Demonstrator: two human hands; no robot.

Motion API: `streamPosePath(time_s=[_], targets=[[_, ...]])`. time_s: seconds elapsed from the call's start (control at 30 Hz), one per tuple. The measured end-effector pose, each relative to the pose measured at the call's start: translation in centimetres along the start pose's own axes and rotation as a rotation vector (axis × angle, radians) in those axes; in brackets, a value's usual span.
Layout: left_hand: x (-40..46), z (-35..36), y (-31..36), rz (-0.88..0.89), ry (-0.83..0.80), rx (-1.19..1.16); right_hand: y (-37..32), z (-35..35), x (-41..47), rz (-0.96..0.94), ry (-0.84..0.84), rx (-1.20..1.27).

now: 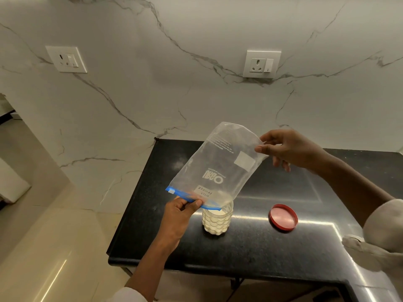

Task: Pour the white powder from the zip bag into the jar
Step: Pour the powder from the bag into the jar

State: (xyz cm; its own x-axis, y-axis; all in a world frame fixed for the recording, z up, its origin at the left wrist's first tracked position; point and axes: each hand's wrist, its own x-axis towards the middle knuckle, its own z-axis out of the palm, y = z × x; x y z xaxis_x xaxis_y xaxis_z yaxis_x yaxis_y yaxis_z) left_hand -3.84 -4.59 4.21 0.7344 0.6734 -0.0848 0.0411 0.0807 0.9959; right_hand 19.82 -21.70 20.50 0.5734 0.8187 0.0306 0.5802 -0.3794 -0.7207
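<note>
A clear zip bag (218, 166) with a blue zip strip hangs upside down over the jar, its mouth down at the jar's rim. The bag looks almost empty, with a little white powder near the zip. My left hand (181, 214) pinches the blue zip edge at the bag's lower left. My right hand (287, 149) pinches the bag's raised bottom corner, up and to the right. The clear jar (216, 222) stands upright on the black counter, nearly full of white powder, with its top partly hidden by the bag.
A red jar lid (283, 217) lies flat on the black counter (250, 247) to the right of the jar. A marble wall with two sockets (261, 64) rises behind. The counter's left edge drops to a tiled floor (54, 247).
</note>
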Motion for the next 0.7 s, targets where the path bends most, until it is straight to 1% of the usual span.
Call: streamPosePath(time_s=[0.17,0.43,0.7], targets=[[0.0,0.0,0.0,-0.024,-0.012,-0.041,1.0,0.2,-0.6,0.038,-0.004,0.015],[0.3,0.1,-0.1,-0.022,-0.007,0.013,1.1,0.4,-1.5,-0.033,0.061,0.064],[0.1,0.0,0.1,-0.008,0.026,0.006,-0.1,1.5,-2.5,-0.112,0.16,0.213]])
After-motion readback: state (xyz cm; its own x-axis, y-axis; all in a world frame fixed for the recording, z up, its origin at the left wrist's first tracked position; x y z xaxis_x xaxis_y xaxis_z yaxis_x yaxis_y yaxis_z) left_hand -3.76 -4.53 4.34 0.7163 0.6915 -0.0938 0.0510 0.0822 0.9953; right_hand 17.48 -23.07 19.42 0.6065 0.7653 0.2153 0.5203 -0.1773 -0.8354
